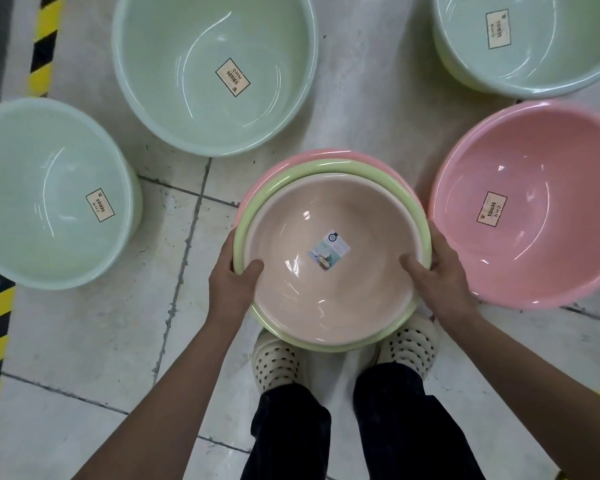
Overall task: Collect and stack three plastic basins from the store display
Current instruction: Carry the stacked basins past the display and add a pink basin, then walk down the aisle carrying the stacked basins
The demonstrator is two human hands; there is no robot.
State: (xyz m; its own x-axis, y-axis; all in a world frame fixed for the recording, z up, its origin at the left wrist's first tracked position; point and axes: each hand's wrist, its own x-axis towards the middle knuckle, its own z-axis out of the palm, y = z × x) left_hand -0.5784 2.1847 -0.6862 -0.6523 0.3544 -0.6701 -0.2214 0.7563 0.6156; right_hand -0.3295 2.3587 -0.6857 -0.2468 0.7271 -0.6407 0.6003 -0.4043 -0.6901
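- Three round glossy plastic basins are sitting nested at centre: beige basin (329,271) inside green basin (368,171), inside pink basin (291,160).
- Left hand (231,277) is gripping the stack's rims at 9 o'clock, right hand (437,271) at 3 o'clock, thumbs inside.
- Smooth floor tiles (84,334) are lying beneath.

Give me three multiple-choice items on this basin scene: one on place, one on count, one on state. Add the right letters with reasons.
1. Where is the beige basin?
A. alone on the floor
B. nested inside the light green basin
C. under the large pink basin

2. How many basins are in the held stack?
A. two
B. three
C. five

3. How is the stack held?
A. by both hands
B. by one hand
C. by no hand

Answers:
1 B, its rim sits within the green rim.
2 B, beige, green and a pink rim show.
3 A, left hand and right hand grip opposite sides.
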